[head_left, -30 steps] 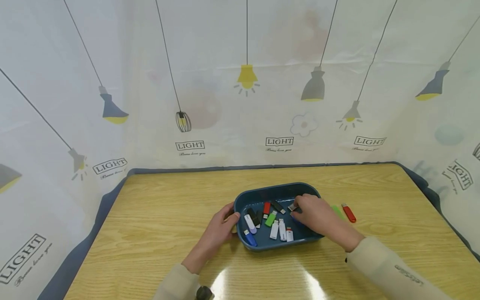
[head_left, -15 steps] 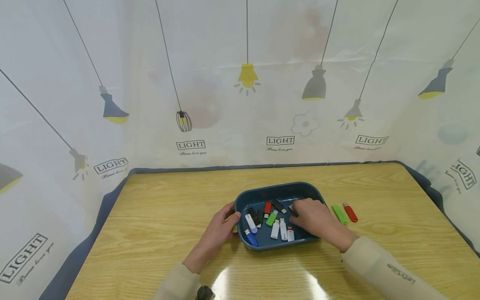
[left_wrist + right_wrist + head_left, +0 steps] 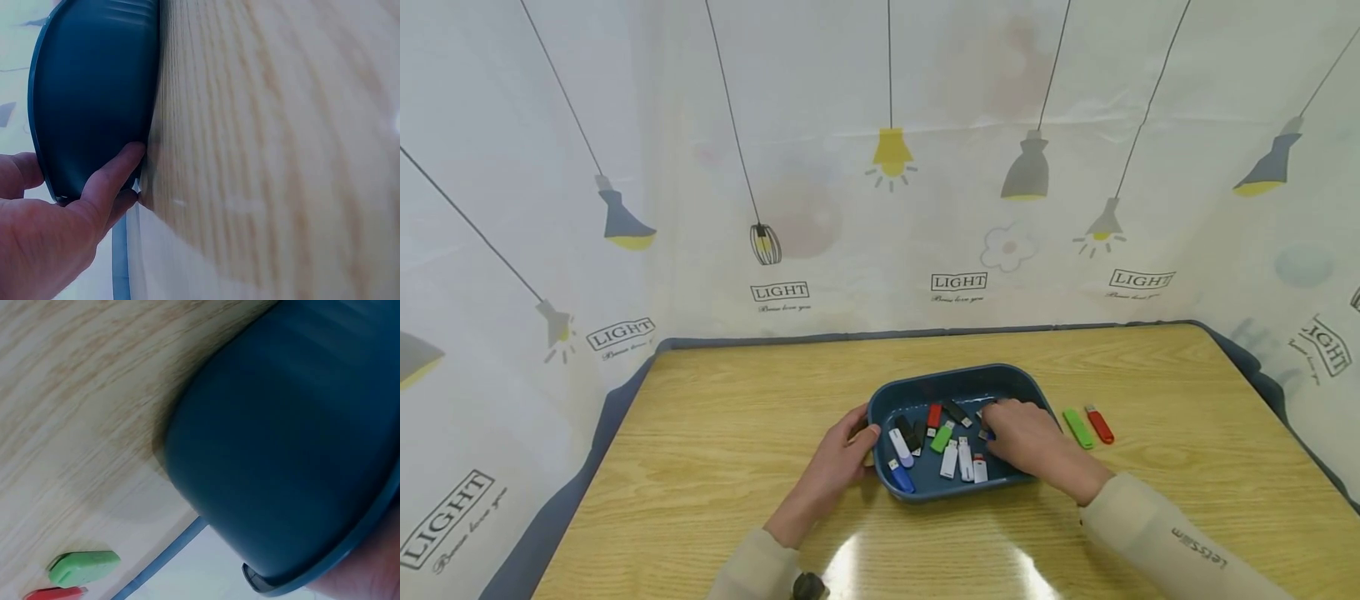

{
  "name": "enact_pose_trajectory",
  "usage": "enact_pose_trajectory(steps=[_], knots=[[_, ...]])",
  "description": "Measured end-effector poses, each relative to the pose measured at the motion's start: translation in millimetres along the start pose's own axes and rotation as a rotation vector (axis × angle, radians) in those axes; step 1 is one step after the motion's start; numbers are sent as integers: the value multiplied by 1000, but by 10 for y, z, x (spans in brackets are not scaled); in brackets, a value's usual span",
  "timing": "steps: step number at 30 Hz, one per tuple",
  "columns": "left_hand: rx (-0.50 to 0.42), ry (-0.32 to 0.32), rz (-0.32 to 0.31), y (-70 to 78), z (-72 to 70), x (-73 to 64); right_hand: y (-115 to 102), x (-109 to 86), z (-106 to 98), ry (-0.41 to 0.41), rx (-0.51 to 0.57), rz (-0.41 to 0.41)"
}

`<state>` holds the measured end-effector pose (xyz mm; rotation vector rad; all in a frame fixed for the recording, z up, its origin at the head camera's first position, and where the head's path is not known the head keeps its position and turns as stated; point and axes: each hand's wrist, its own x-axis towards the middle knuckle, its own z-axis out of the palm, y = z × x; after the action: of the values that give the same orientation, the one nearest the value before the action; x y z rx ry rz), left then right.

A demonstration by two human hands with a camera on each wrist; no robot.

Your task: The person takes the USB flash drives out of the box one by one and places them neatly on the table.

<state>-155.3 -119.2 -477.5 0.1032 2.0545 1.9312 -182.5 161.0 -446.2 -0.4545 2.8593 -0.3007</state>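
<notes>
A dark blue tray (image 3: 932,492) stands on the table with several USB flash drives inside. My left hand (image 3: 842,450) grips its left end, thumb at the rim. In the left wrist view, fingers of the left hand (image 3: 62,231) press the outer wall. My right hand (image 3: 1022,433) reaches into the tray's right end with bent fingers. Metal connectors and a bit of blue show beside its fingertips, but the hand hides whether it pinches a drive. Near the middle lie a red drive (image 3: 934,417), a green drive (image 3: 942,438) and white drives (image 3: 965,458).
Right of the tray, a green USB drive (image 3: 1078,428) and a red USB drive (image 3: 1100,424) lie on the wooden table (image 3: 737,417). Behind the table hangs a pale cloth (image 3: 850,317) printed with lamps.
The right hand has shifted slightly left and lower into the tray, uncovering the green drive on the table. A metal connector earlier at its fingertips is now mostly covered. The left hand keeps its hold.
</notes>
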Motion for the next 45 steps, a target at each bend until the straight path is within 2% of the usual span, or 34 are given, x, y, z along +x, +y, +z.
enact_pose_trajectory(steps=[14,24,33,45], knots=[[14,-2,5,-5,3,-2,53,-54,13,84,30,-63],[6,-1,8,7,12,-6,85,-155,-124,174,116,-68],[15,-7,8,-19,2,2,217,-349,-377,218,242,-7],[33,-4,-4,-11,-8,4,598,-563,-527,288,295,71]])
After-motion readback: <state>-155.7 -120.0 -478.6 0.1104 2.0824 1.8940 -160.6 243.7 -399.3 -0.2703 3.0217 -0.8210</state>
